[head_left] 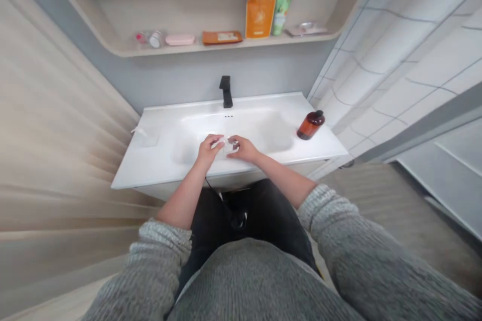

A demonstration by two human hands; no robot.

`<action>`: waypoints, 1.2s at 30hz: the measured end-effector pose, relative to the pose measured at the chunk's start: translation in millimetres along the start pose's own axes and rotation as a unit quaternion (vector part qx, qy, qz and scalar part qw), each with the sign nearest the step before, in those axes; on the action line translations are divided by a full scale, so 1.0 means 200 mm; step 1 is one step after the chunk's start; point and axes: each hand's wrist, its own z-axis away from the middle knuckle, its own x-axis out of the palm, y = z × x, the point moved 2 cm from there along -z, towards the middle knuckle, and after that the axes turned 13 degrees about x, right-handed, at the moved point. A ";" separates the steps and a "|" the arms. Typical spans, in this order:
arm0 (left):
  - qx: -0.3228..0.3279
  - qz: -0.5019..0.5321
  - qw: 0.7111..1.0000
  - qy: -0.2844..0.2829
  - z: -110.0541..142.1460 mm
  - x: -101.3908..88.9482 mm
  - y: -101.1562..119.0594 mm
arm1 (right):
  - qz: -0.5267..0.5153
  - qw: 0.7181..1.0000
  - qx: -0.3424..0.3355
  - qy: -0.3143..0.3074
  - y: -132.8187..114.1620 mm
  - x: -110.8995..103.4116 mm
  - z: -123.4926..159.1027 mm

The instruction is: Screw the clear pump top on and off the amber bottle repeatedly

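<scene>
Over the front part of the white sink [263, 128], my two hands meet around a small clear-and-white object [226, 143]. It looks like a small see-through container, but its exact kind is too blurred to make out. My left hand [208, 149] pinches its left side between thumb and fingers. Around the right side curl the fingers of my right hand [243, 149], with the thumb below. Behind the hands, the black faucet [226, 93] rises from the sink's back edge.
A brown pump-type bottle [311, 124] stands on the counter's right side. At the left lies a clear, whitish item [146, 136]. The shelf [181, 52] above bears an orange pouch [260, 11], a green tube [283, 8], a pink case [179, 40] and small jars [155, 39].
</scene>
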 end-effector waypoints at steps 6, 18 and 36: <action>-0.006 -0.009 1.000 -0.005 0.00 0.00 0.01 | 0.001 1.000 0.000 0.002 -0.01 -0.01 0.01; -0.001 -0.017 1.000 0.004 0.00 0.00 0.01 | 0.009 1.000 0.007 -0.001 -0.01 0.00 0.00; -0.023 -0.054 0.986 0.157 -0.02 -0.13 0.10 | 0.038 0.999 0.017 0.018 -0.01 0.00 0.00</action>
